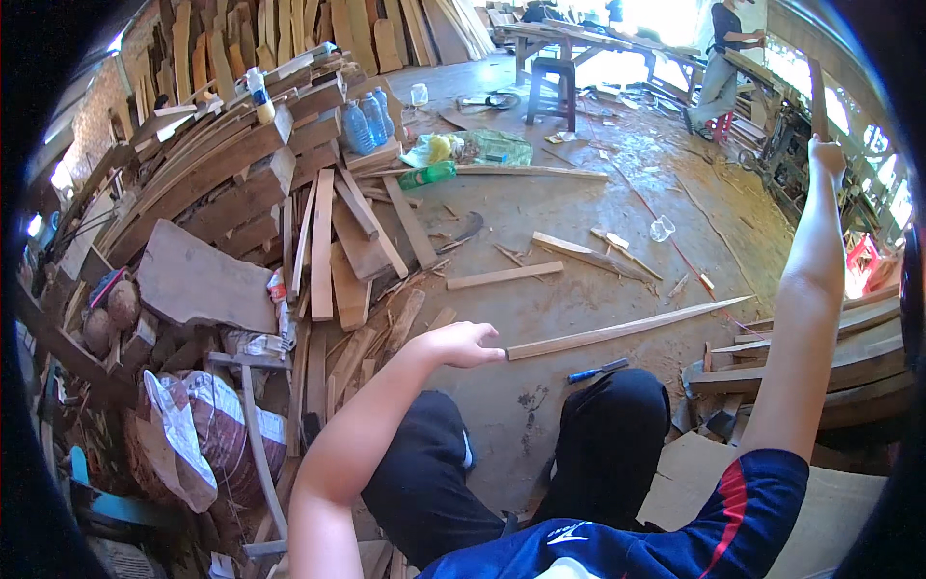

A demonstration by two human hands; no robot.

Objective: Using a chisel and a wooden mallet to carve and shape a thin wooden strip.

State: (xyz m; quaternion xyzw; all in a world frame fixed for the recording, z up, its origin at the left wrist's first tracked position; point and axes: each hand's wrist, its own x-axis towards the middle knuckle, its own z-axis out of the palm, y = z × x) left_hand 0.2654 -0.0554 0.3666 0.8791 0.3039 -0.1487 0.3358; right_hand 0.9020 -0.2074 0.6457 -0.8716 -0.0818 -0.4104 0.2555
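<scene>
My left hand (463, 344) is open above the floor, fingers loosely curved and apart. Its fingertips are beside the near end of a long, tapered wooden strip (627, 325) lying on the floor; I cannot tell if they touch it. My right hand (826, 152) is raised at the upper right, closed on the lower end of an upright wooden piece (818, 96). A blue-handled tool (588, 372) lies just in front of my knees.
Stacked planks (212, 183) and a sack (222, 425) crowd my left, curved timbers (830, 357) my right. Loose offcuts (503, 274), plastic bottles (359, 127) and a cup (662, 229) lie ahead. Behind them are a stool (552, 72), a workbench (598, 39) and another person (719, 77).
</scene>
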